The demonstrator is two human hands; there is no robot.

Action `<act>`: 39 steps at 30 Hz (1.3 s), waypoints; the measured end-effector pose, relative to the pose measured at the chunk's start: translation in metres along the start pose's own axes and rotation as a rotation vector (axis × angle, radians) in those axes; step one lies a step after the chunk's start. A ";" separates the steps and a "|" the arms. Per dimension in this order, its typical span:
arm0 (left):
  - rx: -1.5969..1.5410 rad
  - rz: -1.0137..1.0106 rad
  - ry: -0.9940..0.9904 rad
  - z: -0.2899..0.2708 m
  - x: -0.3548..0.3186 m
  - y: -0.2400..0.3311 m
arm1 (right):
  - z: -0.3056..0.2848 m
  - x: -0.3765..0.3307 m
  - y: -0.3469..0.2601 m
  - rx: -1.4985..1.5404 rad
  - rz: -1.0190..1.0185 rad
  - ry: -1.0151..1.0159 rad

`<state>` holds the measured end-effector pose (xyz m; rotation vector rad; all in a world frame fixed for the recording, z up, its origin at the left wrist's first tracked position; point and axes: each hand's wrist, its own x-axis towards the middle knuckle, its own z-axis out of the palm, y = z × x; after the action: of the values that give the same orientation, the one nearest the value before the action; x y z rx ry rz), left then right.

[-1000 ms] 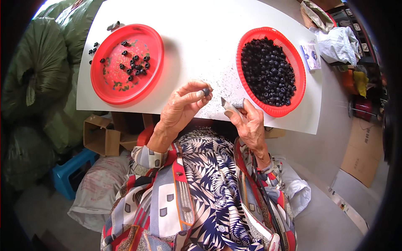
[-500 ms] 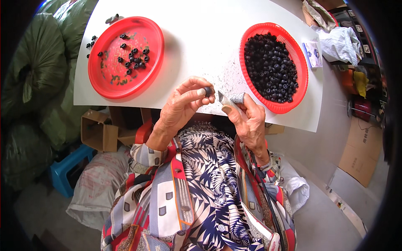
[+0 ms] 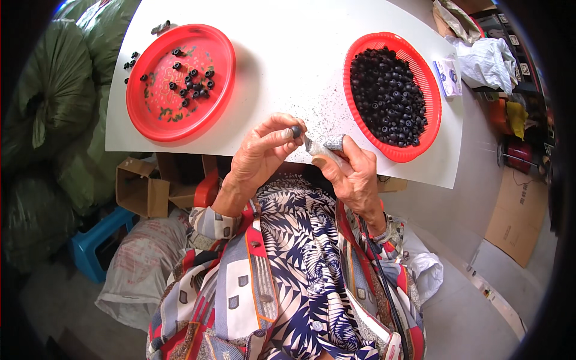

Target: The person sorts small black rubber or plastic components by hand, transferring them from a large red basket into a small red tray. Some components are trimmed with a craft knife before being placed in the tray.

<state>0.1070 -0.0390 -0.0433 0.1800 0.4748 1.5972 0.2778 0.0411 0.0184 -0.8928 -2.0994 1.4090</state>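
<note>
Pinched between the thumb and fingers of my left hand [image 3: 258,150] is a small round black piece [image 3: 296,131], rubber-like in look. My right hand [image 3: 355,180] grips a small knife [image 3: 327,155] whose handle is wrapped in whitish material. Its short dark blade points left, right beside the black piece; whether the two touch I cannot tell. A grey cover [image 3: 333,142] wraps the right index finger. To the right stands a red basket [image 3: 433,99] heaped with black hollow pieces [image 3: 393,99]. On the left a red tray [image 3: 207,114] holds several such pieces [image 3: 197,87].
Dark crumbs [image 3: 327,114] are strewn over the white table [image 3: 282,54]. Several loose pieces [image 3: 132,60] and a grey roll [image 3: 160,27] lie by the tray. A small box [image 3: 447,78] stands beside the basket. Large green sacks [image 3: 54,90] and a blue stool [image 3: 90,252] are at the left.
The knife in my right hand has moved slightly left, bringing its blade up to the black piece. My left hand has barely shifted. Tray and basket look the same.
</note>
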 end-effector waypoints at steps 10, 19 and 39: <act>-0.045 -0.050 -0.048 -0.003 0.000 -0.001 | 0.004 0.001 0.001 -0.092 -0.098 0.011; -0.003 -0.052 -0.018 -0.005 -0.001 -0.001 | 0.002 0.001 0.003 -0.156 -0.112 -0.016; 0.214 0.018 0.005 -0.007 -0.006 0.013 | 0.018 0.002 0.010 -0.174 -0.196 0.032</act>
<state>0.0930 -0.0466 -0.0438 0.3429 0.6500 1.5633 0.2664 0.0341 0.0026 -0.7445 -2.2433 1.1205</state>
